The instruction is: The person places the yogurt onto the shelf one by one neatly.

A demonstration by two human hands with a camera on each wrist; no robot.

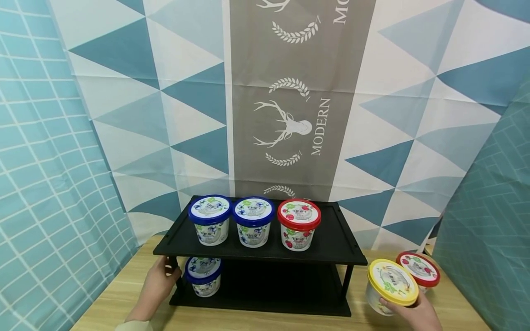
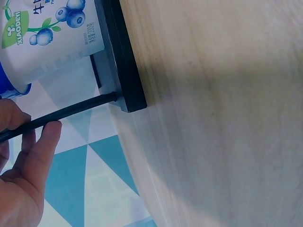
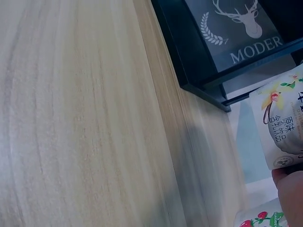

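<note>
My left hand (image 1: 156, 284) grips the front left post (image 2: 71, 111) of a black two-tier shelf (image 1: 258, 255), its thumb and fingers on either side of the post. Just inside that post, a blue-lidded tub (image 1: 204, 277) with blueberry pictures stands on the lower tier. To the right of the shelf, my right hand (image 1: 419, 314) holds a yellow-lidded tub (image 1: 392, 281), tilted a little; the right wrist view shows its flower-printed side. Behind it, partly hidden, stands a red-lidded tub (image 1: 419, 269) on the wooden table (image 1: 232, 321).
Two blue-lidded tubs (image 1: 211, 219) and a red-lidded tub (image 1: 299, 224) stand on the upper tier, with a wider gap before the red one. Patterned cloth (image 1: 285, 115) hangs behind the shelf, tiled blue cloth (image 1: 45, 161) at the left and green cloth (image 1: 488, 220) at the right.
</note>
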